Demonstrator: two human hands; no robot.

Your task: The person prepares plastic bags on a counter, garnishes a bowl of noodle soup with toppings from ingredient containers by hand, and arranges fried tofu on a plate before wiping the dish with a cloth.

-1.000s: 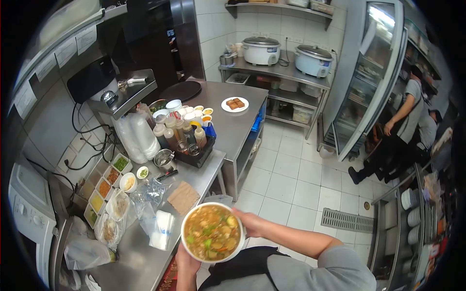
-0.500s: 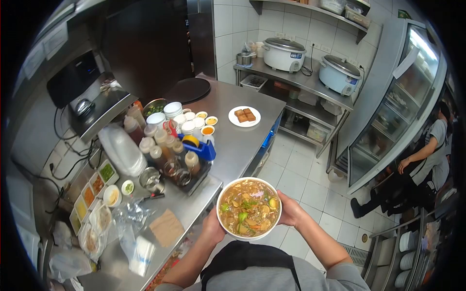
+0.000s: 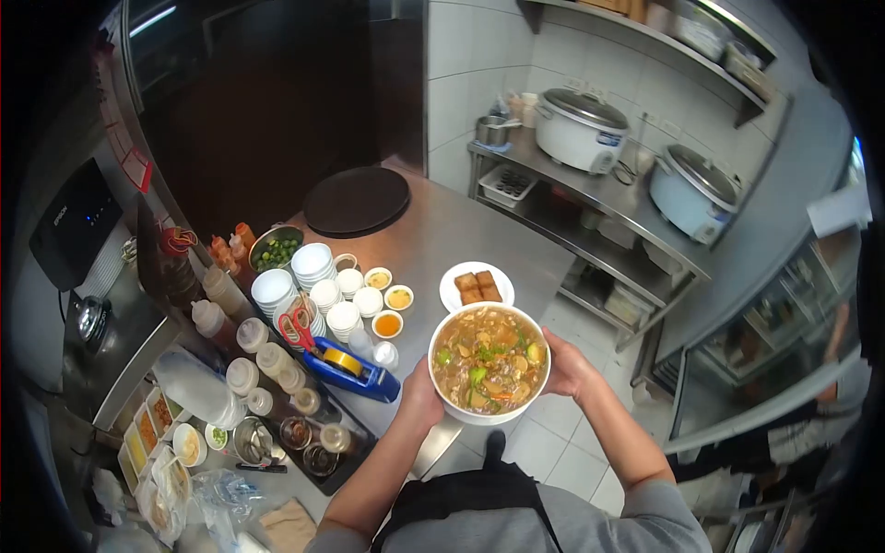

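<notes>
Between my two hands is a white bowl of thick brown soup (image 3: 489,359) with green vegetables, mushroom-like slices and chopped herbs on top. My left hand (image 3: 424,398) grips its left side, and my right hand (image 3: 569,364) grips the right side. The bowl is held level in front of my apron, over the edge of the steel counter (image 3: 433,221). Just beyond its rim sits a white plate (image 3: 449,288) with several browned, fried-looking blocks (image 3: 477,288), its near edge hidden behind the bowl.
Left of the bowl are a blue tape dispenser (image 3: 355,370), red-handled scissors (image 3: 297,323), sauce bottles (image 3: 272,359), stacked white cups (image 3: 313,265) and small sauce cups (image 3: 387,323). A round black tray (image 3: 357,201) lies farther back. Two rice cookers (image 3: 581,129) stand on a steel shelf. A glass-door fridge (image 3: 774,341) is at right.
I have moved forward with the bowl, so the counter, plate and rice cookers appear closer. The bowl now overlaps the plate's near edge in view. Both hands keep their hold.
</notes>
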